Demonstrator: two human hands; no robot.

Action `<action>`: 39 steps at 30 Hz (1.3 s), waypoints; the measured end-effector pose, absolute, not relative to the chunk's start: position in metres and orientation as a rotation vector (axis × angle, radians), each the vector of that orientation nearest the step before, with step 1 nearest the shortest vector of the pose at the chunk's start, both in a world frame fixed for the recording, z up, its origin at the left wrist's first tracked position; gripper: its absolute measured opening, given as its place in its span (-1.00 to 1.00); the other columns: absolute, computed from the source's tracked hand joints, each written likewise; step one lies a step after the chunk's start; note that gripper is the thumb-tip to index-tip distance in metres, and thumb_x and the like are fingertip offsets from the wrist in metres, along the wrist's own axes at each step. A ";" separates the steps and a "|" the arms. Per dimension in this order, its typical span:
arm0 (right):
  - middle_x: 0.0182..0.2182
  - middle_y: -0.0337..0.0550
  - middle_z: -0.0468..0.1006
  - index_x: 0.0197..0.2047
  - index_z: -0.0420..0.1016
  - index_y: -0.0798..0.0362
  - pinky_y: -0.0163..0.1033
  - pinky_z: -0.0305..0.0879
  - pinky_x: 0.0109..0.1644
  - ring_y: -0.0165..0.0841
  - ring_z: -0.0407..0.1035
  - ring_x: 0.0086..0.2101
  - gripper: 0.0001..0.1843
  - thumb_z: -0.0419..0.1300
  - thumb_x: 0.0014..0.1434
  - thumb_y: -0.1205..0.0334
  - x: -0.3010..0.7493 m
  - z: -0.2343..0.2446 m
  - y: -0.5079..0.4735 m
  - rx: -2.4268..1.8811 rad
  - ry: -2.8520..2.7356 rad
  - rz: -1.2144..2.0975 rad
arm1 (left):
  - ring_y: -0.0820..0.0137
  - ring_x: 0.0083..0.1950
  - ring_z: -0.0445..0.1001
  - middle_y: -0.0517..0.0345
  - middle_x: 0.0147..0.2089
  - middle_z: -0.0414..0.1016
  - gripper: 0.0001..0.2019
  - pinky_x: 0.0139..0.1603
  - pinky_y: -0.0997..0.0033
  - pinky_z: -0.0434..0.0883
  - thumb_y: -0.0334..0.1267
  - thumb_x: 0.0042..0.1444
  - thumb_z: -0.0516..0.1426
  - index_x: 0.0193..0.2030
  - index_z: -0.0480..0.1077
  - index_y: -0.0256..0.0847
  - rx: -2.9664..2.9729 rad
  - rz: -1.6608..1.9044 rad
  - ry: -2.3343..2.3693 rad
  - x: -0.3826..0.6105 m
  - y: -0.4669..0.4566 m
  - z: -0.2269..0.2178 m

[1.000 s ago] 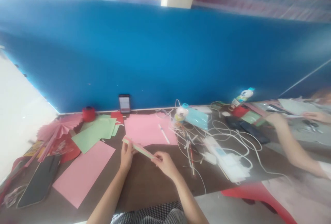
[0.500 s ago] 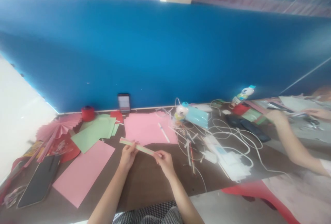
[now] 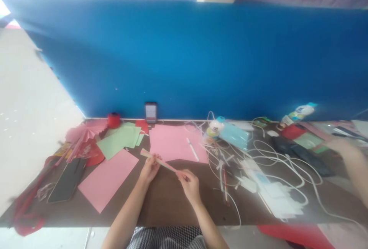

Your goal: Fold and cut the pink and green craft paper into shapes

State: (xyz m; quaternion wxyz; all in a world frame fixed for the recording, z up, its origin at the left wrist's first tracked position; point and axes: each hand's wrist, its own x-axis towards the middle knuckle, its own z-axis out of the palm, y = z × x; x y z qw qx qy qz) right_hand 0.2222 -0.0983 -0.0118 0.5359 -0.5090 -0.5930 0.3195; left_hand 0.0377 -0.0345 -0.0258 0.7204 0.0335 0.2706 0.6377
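A narrow pink-and-green paper strip (image 3: pixel 168 166) slants between the fingers of both hands; the left hand (image 3: pixel 150 169) pinches it, one end jutting past those fingertips, while the right hand (image 3: pixel 190 185) grasps the opposite end.

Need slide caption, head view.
Left hand and right hand hold a narrow pink-and-green paper strip over a dark brown table, near a flat pink paper sheet.
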 end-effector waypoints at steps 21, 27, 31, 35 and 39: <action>-0.72 -0.34 0.22 -0.47 0.40 0.10 -0.40 0.00 -0.60 -0.49 0.11 -0.64 -0.71 0.19 0.00 0.01 0.235 0.013 -0.073 -1.307 -1.454 1.282 | 0.34 -0.33 0.50 0.05 -0.37 0.54 -0.71 -0.17 0.32 0.43 -0.16 -0.18 0.26 -0.34 0.50 -0.32 0.962 1.044 1.295 -0.059 -0.073 0.042; -0.71 -0.32 0.29 -0.41 0.42 0.11 -0.39 0.02 -0.63 -0.48 0.16 -0.67 -0.67 0.25 -0.07 -0.01 0.208 0.015 -0.054 -1.166 -1.287 1.458 | 0.37 -0.36 0.47 0.11 -0.38 0.51 -0.75 -0.30 0.41 0.42 -0.10 -0.01 0.11 -0.40 0.47 -0.26 1.197 1.045 1.489 -0.081 -0.104 0.052; -0.66 -0.25 0.40 -0.38 0.44 0.11 -0.35 0.16 -0.59 -0.42 0.27 -0.62 -0.65 0.27 -0.10 -0.01 0.182 0.003 -0.048 -1.097 -1.155 1.439 | 0.38 -0.38 0.46 0.11 -0.39 0.52 -0.73 -0.30 0.41 0.40 -0.10 0.03 0.07 -0.38 0.48 -0.24 1.293 1.108 1.621 -0.098 -0.112 0.047; -0.54 -0.14 0.52 -0.31 0.46 0.13 -0.27 0.31 -0.47 -0.35 0.39 -0.54 -0.63 0.24 -0.05 -0.01 0.177 -0.007 -0.046 -1.125 -1.234 1.325 | 0.35 -0.42 0.47 0.09 -0.42 0.52 -0.72 -0.34 0.38 0.42 -0.08 -0.04 0.12 -0.34 0.49 -0.26 1.216 1.235 1.692 -0.117 -0.108 0.032; -0.50 -0.13 0.51 -0.32 0.43 0.12 -0.26 0.34 -0.44 -0.34 0.41 -0.52 -0.63 0.20 -0.03 -0.04 0.192 -0.013 -0.043 -1.183 -1.161 1.128 | 0.28 -0.32 0.51 0.02 -0.32 0.53 -0.63 -0.24 0.31 0.45 -0.05 -0.10 0.16 -0.26 0.46 -0.32 0.862 1.641 1.788 -0.138 -0.106 0.017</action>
